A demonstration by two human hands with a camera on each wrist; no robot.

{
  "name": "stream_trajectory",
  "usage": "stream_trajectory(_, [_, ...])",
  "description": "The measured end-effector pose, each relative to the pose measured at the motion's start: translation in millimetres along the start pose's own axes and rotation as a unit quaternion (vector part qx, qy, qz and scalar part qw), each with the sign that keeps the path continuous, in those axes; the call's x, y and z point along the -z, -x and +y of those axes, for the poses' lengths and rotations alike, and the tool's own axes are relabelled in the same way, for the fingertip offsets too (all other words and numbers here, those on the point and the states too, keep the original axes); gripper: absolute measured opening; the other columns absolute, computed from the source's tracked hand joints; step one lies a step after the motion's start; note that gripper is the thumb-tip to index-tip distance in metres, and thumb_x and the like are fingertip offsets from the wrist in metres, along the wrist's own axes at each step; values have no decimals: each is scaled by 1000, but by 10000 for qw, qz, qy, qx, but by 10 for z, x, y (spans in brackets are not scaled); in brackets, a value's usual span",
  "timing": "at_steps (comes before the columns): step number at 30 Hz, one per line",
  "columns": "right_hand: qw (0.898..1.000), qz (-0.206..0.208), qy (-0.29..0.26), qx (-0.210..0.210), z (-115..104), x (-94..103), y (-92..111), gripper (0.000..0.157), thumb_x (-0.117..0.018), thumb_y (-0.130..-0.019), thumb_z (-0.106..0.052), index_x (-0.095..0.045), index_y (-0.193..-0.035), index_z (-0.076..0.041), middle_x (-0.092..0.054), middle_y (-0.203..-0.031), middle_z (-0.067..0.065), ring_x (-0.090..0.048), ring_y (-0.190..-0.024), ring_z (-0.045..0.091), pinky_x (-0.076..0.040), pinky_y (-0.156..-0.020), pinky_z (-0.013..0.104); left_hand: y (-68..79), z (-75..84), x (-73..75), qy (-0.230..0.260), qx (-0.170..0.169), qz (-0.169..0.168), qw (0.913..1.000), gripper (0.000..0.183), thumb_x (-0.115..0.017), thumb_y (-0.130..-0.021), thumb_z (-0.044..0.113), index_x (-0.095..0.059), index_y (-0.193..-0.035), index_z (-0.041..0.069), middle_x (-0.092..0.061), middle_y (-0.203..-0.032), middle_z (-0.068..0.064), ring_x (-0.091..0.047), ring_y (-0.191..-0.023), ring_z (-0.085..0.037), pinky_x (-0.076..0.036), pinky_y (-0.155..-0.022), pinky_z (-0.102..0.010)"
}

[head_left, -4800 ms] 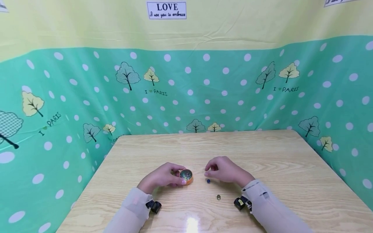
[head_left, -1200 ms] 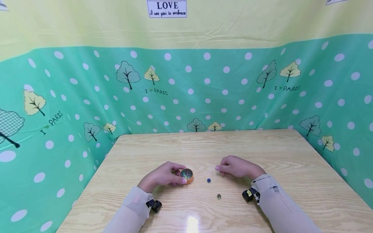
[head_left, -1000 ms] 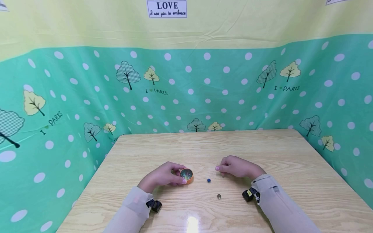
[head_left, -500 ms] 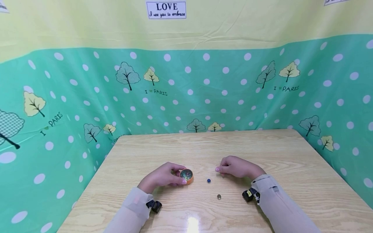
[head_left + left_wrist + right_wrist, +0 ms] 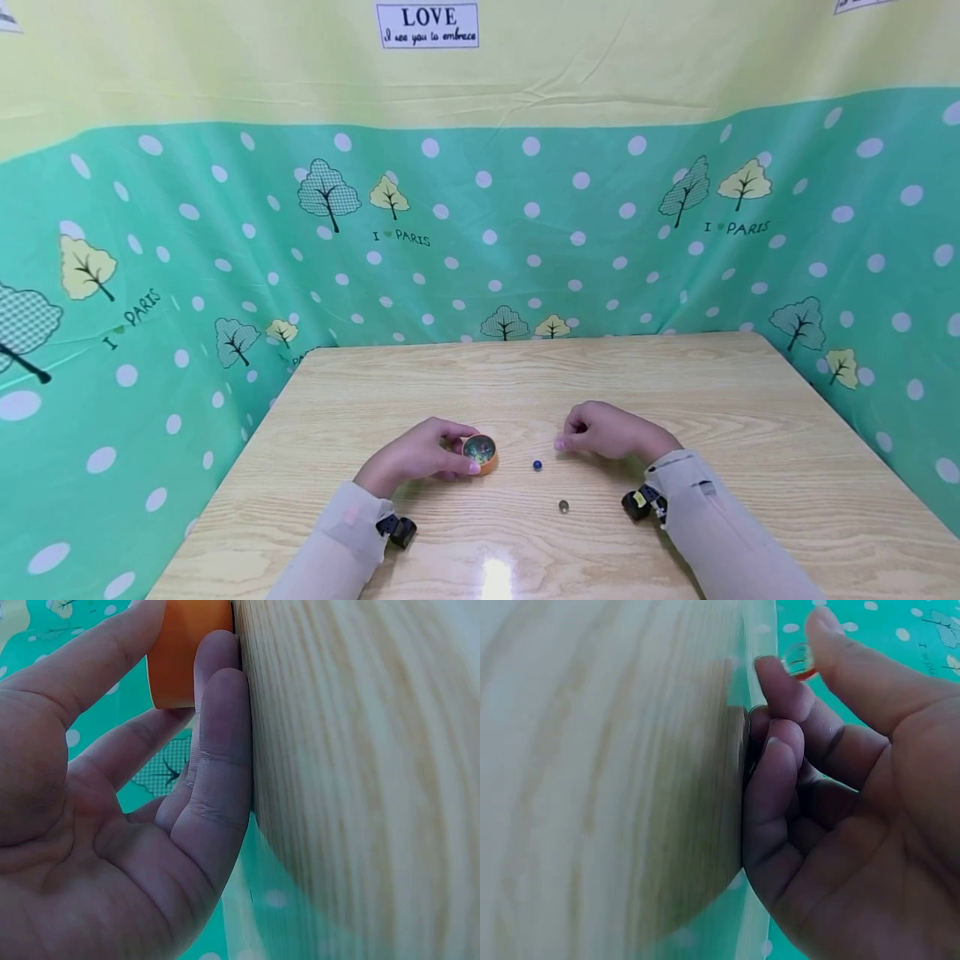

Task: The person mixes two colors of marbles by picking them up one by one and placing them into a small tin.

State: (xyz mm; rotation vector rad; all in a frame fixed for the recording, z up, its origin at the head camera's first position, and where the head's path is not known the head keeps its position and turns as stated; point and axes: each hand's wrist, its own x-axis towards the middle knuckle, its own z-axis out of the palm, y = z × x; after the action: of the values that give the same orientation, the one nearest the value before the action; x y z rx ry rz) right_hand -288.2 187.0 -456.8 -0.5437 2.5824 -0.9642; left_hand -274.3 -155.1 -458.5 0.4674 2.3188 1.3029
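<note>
My left hand (image 5: 420, 454) grips a small orange round container (image 5: 487, 469), thumb on the near side and a finger on the far side. Dark, multicoloured contents show inside its rim; from the left wrist its plain orange wall (image 5: 191, 660) stands close at the tabletop. On the right, my right hand (image 5: 611, 429) has a clear marble (image 5: 798, 658) with an orange-red streak between thumb and index fingertip. Its other fingers are curled near the wood. A dark blue marble (image 5: 537, 465) lies between the hands, and a greenish-brown marble (image 5: 564, 506) lies closer to me.
Both hands work low over a pale wood-grain table (image 5: 420, 383). A green and yellow printed cloth (image 5: 465, 208) rises behind the table and along both sides. Small black cameras are strapped at both sleeves.
Since the oldest frame my right hand has moved right, away from the blue marble. In the last half second its thumb has shifted slightly towards me. The left hand and container have stayed put.
</note>
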Motion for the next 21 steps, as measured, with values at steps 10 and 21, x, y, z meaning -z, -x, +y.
stream_trajectory(10, [9998, 122, 146, 40, -62, -15, -22, 17, -81, -91, -31, -74, -82, -18, -65, -76, -2, -53, -65, 14, -46, -59, 30, 5, 1, 0, -34, 62, 25, 10000, 54, -88, -84, 25, -70, -134, 13, -59, -97, -11, -66, -74, -17, -59, -68, -34])
stream_trajectory(21, [9981, 529, 228, 235, -76, -92, -98, 15, -73, -99, -27, -70, -85, -20, -62, -77, -2, -53, -67, 14, -44, -59, 29, 5, 9, -6, -17, 40, 11, 10000, 54, -88, -85, 24, -69, -135, 13, -59, -98, -11, -68, -77, -17, -60, -69, -35])
